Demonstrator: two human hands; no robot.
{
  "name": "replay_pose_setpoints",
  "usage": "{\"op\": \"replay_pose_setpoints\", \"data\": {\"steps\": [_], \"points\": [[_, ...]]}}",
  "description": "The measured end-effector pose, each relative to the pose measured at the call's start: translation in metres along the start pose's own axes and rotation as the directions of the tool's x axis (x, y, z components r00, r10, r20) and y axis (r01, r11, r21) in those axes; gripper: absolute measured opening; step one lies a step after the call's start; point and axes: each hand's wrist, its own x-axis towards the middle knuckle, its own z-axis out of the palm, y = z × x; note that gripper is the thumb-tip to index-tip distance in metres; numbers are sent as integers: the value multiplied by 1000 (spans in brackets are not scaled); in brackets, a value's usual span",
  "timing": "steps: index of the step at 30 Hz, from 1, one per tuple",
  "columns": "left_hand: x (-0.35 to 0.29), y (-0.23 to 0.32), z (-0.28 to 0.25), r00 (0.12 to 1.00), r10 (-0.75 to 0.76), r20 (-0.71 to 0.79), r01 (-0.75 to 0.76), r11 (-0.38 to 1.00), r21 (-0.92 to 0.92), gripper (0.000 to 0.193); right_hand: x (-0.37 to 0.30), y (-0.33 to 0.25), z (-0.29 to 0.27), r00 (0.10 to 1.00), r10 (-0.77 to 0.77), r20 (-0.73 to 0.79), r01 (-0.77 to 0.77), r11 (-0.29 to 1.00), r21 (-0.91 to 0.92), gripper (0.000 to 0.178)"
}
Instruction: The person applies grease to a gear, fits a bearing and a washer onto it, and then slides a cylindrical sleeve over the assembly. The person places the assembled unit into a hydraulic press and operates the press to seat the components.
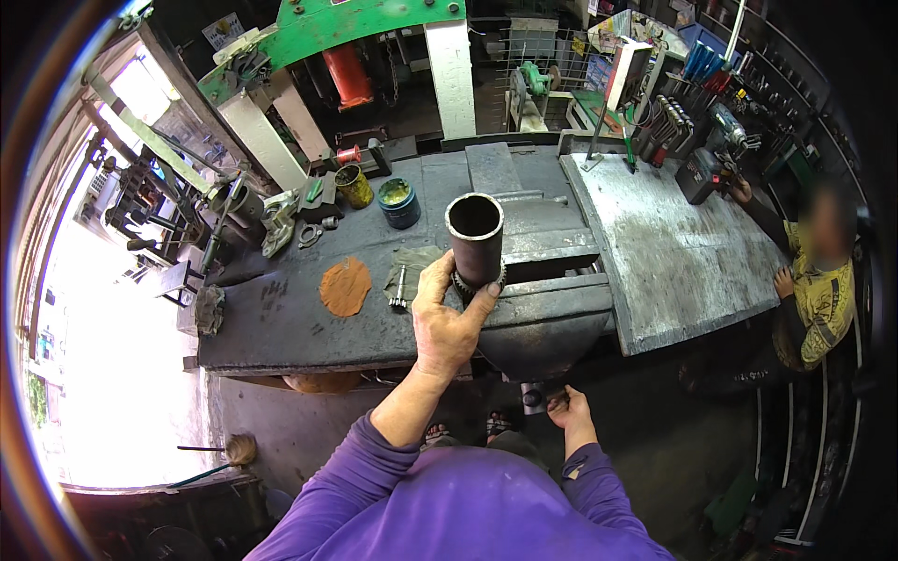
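My left hand (447, 323) grips the lower end of a dark steel pipe (475, 238) that stands upright with its open mouth toward me; a toothed ring shows around its base. The pipe sits at the jaws of a large grey bench vise (547, 290) on the front of a dark metal workbench (281, 318). My right hand (571, 411) is lower down, below the vise, closed around the vise handle (535, 396). Both forearms wear purple sleeves.
On the bench lie an orange round pad (345, 285), a small bolt on a cloth (400, 285), a yellow tin (354, 185) and a blue tin (399, 203). A green press frame (327, 28) stands behind. At right another person (814, 280) sits by a grey steel plate (669, 248).
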Motion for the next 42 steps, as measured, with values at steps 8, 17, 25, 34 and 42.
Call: {"op": "replay_pose_setpoints", "data": {"steps": [8, 17, 25, 34, 42], "points": [[2, 8, -1, 999, -32, 28, 33, 998, -49, 96, 6, 10, -1, 995, 63, 82, -55, 994, -91, 24], [17, 21, -12, 988, -125, 96, 114, 987, 116, 124, -2, 15, -49, 996, -94, -9, 63, 732, -679, 22], [15, 12, -23, 994, -62, 93, 58, 997, 44, 123, 15, -5, -132, 951, -307, -44, 96, 427, -899, 14], [12, 14, -69, 1000, -24, -9, 22, 992, -124, 126, 24, 9, -150, 927, -371, 63, 212, 378, -901, 13], [-28, 18, -168, 996, -12, -90, 18, 998, 64, 127, 11, 39, -138, 926, -343, 156, 262, 290, -920, 12]]}}
